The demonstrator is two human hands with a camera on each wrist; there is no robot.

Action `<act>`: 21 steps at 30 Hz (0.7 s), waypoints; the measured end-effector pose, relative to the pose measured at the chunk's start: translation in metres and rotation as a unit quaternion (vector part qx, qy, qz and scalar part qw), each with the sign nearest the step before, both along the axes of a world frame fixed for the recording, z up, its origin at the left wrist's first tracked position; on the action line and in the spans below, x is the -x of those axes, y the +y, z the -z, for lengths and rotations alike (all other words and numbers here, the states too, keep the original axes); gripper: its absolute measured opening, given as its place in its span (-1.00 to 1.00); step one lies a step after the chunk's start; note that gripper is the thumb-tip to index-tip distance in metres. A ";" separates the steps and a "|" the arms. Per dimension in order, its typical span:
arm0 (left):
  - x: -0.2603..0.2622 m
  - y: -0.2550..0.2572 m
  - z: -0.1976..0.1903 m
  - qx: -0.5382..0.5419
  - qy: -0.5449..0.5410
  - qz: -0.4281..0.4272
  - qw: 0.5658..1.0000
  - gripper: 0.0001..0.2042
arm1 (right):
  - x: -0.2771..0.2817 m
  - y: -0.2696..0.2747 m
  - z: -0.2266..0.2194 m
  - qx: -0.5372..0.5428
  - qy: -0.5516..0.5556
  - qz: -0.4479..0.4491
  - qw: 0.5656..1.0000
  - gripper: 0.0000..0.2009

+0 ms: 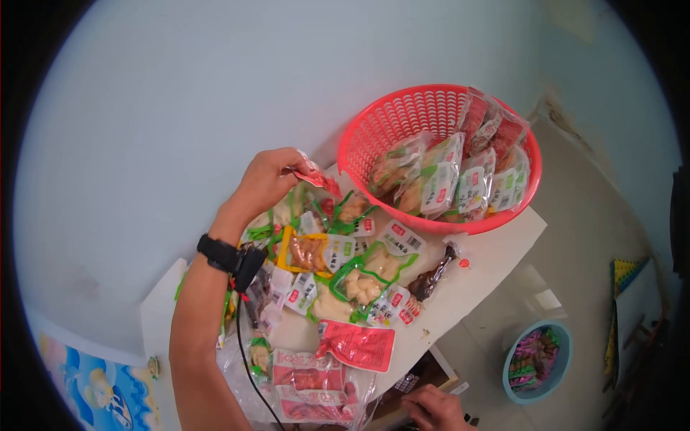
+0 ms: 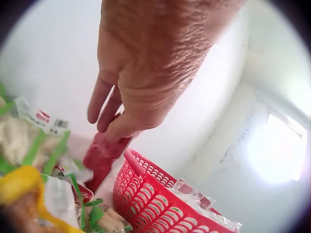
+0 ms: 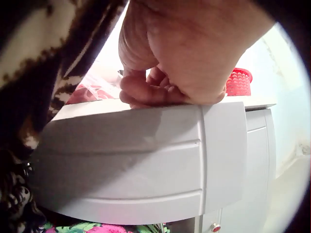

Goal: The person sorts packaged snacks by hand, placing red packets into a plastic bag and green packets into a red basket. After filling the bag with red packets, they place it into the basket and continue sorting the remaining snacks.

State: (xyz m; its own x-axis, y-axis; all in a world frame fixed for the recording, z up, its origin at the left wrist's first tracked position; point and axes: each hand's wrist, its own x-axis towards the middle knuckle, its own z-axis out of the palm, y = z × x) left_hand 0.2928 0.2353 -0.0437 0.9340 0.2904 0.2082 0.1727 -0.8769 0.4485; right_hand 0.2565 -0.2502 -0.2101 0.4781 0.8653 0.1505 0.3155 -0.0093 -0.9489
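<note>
My left hand (image 1: 269, 179) pinches a small red packet (image 1: 320, 181) above the back of the table, left of the red basket (image 1: 351, 172). The left wrist view shows the same packet (image 2: 102, 158) hanging from the fingers of the hand (image 2: 141, 82), beside the basket (image 2: 160, 204). Sealed food packs lie below it, among them a yellow-edged one (image 1: 307, 253) and a green-edged one (image 1: 361, 286). Near the table's front edge my right hand (image 1: 435, 408) has its fingers loosely curled; in the right wrist view the hand (image 3: 180, 58) is just above a white drawer front (image 3: 126, 150), with no held object visible.
Several clear packs (image 1: 440, 183) stand in the basket. A red packet (image 1: 356, 345) and a large pack of red items (image 1: 309, 381) lie at the table's front. A blue basin (image 1: 568, 359) of small wrapped items stands on the floor at right. Below the front edge is an open drawer (image 1: 433, 368).
</note>
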 end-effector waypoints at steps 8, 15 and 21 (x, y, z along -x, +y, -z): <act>0.111 -0.070 -0.045 0.159 -0.122 0.014 0.980 -0.81 | 0.006 0.003 0.011 -0.031 -0.059 0.027 0.997 -0.90; 0.190 -0.148 -0.049 0.187 -0.213 0.035 0.958 -0.73 | 0.011 -0.001 0.022 -0.040 -0.063 0.035 0.997 -0.90; 0.239 -0.224 -0.034 0.190 -0.268 0.026 0.944 -0.78 | 0.016 -0.005 0.021 -0.038 0.012 0.047 0.998 -0.96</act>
